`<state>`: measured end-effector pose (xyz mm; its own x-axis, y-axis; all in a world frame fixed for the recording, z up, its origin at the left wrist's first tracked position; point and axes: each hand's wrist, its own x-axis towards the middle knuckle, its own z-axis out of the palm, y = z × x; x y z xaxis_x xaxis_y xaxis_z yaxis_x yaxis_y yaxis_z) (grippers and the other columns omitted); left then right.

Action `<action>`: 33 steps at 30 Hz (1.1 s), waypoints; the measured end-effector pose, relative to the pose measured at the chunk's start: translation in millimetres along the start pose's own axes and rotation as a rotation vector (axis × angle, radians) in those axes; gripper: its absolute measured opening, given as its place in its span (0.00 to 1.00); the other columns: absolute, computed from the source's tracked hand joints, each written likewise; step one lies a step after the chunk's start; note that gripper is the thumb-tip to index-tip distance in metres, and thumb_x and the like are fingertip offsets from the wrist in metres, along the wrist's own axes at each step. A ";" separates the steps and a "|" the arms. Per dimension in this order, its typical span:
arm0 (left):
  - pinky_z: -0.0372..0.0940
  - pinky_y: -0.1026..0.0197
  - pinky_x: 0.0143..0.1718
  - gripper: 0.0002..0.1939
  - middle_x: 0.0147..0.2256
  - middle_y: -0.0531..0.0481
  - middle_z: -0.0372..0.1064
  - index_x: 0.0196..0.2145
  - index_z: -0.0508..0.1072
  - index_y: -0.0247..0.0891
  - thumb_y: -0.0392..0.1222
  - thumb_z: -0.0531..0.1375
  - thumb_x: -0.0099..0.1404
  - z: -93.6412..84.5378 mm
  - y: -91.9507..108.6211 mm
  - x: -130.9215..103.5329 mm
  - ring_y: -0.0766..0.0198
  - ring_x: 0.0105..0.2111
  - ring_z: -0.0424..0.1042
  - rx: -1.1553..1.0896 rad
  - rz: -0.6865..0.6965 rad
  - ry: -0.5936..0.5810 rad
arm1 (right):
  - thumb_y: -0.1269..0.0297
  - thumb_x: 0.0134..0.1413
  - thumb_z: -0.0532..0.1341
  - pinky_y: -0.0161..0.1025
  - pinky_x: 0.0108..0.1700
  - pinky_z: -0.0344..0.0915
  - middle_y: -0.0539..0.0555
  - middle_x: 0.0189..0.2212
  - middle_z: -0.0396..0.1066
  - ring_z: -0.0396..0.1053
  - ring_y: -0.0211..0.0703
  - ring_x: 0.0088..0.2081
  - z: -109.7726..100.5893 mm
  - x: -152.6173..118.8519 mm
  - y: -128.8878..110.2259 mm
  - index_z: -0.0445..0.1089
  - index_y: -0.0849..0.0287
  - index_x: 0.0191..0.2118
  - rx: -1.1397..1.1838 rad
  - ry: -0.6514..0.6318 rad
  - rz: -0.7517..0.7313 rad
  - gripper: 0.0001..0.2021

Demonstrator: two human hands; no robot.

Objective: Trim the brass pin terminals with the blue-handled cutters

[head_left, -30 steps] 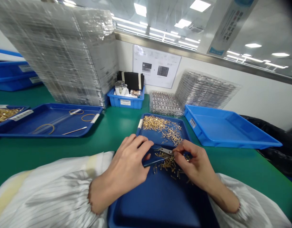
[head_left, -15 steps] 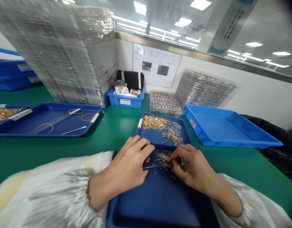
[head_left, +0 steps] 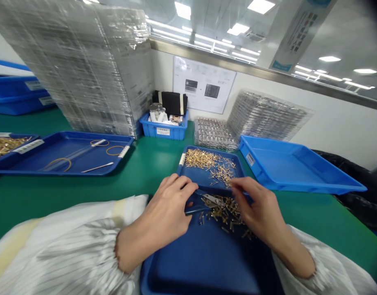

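Note:
My left hand (head_left: 168,209) is wrapped round the blue handles of small pliers (head_left: 211,200), whose metal jaws point right. The jaws lie over a pile of small metal pins (head_left: 226,213) at the far end of the near blue tray (head_left: 206,258). My right hand (head_left: 258,205) is right of the jaws and apart from them. Its thumb and fingertips come together at the near edge of the far blue tray (head_left: 196,175), beside loose gold pins (head_left: 203,159). Whatever its fingertips pinch is too small to make out.
At left, a blue tray (head_left: 84,162) holds rubber bands and a cotton swab, next to a tray of gold parts (head_left: 7,147). A light blue tray (head_left: 295,164) stands at right. Behind are a blue bin (head_left: 163,130), clear plastic trays (head_left: 215,133) and a tall wrapped stack (head_left: 84,69).
My right hand has moved from the pliers' jaws up and right to the far tray's edge, uncovering more of the pin pile. My left hand still holds the pliers in nearly the same place.

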<state>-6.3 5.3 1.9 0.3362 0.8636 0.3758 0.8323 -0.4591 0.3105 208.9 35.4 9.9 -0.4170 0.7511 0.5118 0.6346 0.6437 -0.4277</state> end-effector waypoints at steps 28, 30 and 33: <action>0.58 0.51 0.42 0.14 0.37 0.47 0.63 0.39 0.66 0.38 0.28 0.54 0.54 -2.6 3.0 -1.8 0.56 0.38 0.59 0.004 -0.010 0.001 | 0.77 0.56 0.49 0.36 0.37 0.65 0.57 0.36 0.66 0.67 0.41 0.35 7.9 -4.4 -7.3 0.69 0.60 0.42 0.074 -0.169 -0.026 0.14; 0.57 0.50 0.42 0.14 0.37 0.47 0.63 0.38 0.66 0.38 0.29 0.54 0.53 -2.8 3.3 -1.8 0.56 0.39 0.59 0.000 -0.010 0.001 | 0.77 0.56 0.49 0.36 0.39 0.65 0.56 0.38 0.66 0.67 0.40 0.36 9.4 -6.1 -7.8 0.67 0.59 0.44 0.079 -0.191 -0.030 0.15; 0.57 0.50 0.42 0.15 0.37 0.47 0.62 0.39 0.66 0.37 0.28 0.54 0.53 -3.6 3.9 -1.4 0.55 0.39 0.59 0.011 -0.013 -0.011 | 0.77 0.57 0.49 0.36 0.38 0.65 0.55 0.38 0.66 0.67 0.40 0.36 10.9 -8.3 -8.7 0.65 0.58 0.47 0.064 -0.219 -0.028 0.15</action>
<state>-5.1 1.6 5.7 0.3302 0.8716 0.3623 0.8415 -0.4457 0.3054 199.7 25.2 1.2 -0.5694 0.7423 0.3531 0.5813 0.6674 -0.4656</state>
